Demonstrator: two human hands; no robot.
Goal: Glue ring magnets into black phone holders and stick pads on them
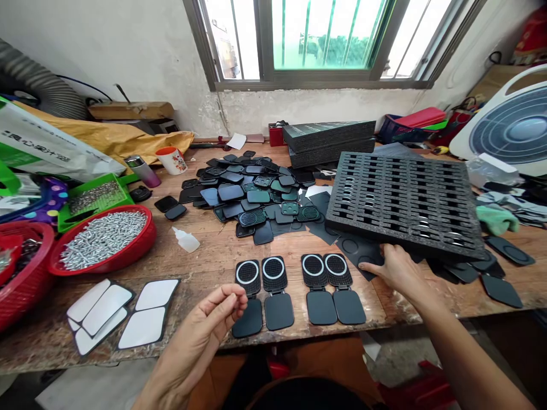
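Note:
My left hand (pixel 222 316) is above the table's front edge, thumb against curled fingers; anything pinched there is too small to see. It partly covers the leftmost of several opened black hinged folding pieces (pixel 279 311), which lie in a row, each with a white ring on its upper, ribbed half. My right hand (pixel 395 270) is at the front edge of a grey foam tray (pixel 405 234), thumb stretched out to the left over black sheets (pixel 352 250). Its other fingertips are partly hidden by the tray edge. Slots in the tray hold thin pieces, some showing white arcs.
A heap of black plates (pixel 256 191) covers the table's middle. On the left are a red basket of metal pins (pixel 105 242), a green tray (pixel 96 196), white-faced stickers (pixel 143 313) and a small glue bottle (pixel 186 240). Stacked foam blocks (pixel 329 139) stand behind; a fan (pixel 513 125) is far right.

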